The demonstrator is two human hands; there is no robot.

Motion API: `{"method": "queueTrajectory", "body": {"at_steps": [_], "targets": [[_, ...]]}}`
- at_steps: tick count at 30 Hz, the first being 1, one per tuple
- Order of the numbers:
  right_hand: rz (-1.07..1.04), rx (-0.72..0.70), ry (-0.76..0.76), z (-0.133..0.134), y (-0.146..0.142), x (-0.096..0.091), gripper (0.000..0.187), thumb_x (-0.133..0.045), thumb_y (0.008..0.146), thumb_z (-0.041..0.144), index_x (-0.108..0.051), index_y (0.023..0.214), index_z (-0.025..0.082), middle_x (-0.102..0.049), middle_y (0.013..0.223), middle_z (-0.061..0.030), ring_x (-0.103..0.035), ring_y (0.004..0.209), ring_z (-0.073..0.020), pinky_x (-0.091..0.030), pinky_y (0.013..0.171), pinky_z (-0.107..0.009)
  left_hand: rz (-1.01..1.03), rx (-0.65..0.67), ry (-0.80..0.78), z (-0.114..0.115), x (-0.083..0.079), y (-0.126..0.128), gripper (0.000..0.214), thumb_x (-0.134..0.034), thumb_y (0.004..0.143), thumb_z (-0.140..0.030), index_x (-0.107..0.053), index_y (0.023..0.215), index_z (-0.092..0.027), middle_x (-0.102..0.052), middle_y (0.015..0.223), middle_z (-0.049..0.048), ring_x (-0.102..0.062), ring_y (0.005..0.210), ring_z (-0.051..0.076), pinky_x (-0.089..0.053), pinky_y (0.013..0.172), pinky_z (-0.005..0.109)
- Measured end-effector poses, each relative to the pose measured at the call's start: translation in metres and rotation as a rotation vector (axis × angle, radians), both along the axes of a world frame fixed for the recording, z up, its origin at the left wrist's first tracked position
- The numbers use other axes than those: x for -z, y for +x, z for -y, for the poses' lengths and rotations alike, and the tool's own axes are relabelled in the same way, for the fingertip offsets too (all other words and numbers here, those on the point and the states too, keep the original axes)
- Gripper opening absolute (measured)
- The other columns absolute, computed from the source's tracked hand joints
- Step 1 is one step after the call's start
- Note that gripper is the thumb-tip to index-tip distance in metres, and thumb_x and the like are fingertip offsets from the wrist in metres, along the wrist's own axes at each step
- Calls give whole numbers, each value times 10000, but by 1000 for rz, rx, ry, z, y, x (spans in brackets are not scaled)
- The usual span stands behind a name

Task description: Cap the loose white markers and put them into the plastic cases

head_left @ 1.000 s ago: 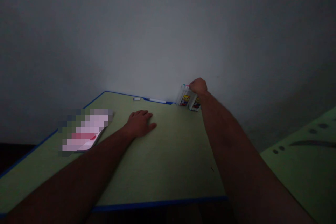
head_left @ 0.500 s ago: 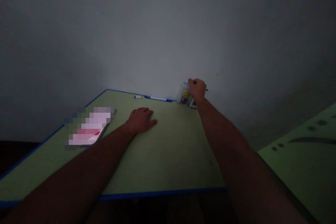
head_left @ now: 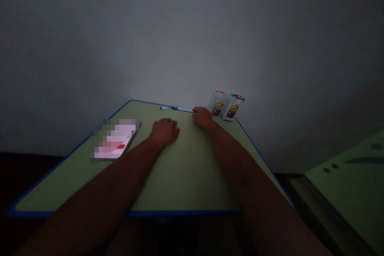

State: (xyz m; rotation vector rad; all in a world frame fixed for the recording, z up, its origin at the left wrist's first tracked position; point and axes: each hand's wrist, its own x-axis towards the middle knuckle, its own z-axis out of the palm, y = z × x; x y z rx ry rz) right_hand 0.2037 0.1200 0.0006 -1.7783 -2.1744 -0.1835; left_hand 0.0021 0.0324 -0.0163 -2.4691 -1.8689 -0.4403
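A white marker [head_left: 185, 109] lies along the far blue edge of the table, its left end dark. My right hand [head_left: 203, 117] is at its right end, fingers curled over that end and closed on it. To its left is a short white cap-like piece [head_left: 164, 108] with a dark end. My left hand [head_left: 165, 131] rests palm down on the tabletop, open, holding nothing. Right of my right hand stand two clear cases of colored markers, the left case [head_left: 217, 105] and the right case [head_left: 233, 108], leaning slightly.
The pale green table [head_left: 183, 176] has a blue rim and stands against a grey wall [head_left: 180, 40]. A phone-like slab [head_left: 117, 140], partly pixelated, lies at the left. Another green surface [head_left: 354, 184] with dark cutout shapes is at the lower right.
My right hand has moved left and down from the tops of the marker cases to the white marker's end. My left hand stays on the table. The view has shifted slightly.
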Motion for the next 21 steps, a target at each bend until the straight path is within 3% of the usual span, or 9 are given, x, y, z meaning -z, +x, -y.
{"method": "queueTrajectory", "body": {"at_steps": [9, 21], "targets": [[194, 5, -65, -22, -30, 4, 356, -477, 918, 237, -676, 1206, 177, -676, 1236, -141, -568, 1157, -316, -487, 940, -428, 4, -13, -17, 3, 0, 2, 465, -389, 942, -422, -620, 1286, -210, -567, 1423, 154, -483, 1324, 347, -370, 1061, 589], [238, 20, -89, -32, -35, 1, 366, -464, 916, 215, -646, 1229, 158, -594, 1280, -193, -541, 1199, -327, -462, 973, -471, -19, -11, -90, 4, 2, 3, 561, -317, 973, -537, -491, 1429, -259, -396, 1580, 151, -322, 1451, 377, -247, 1117, 665]]}}
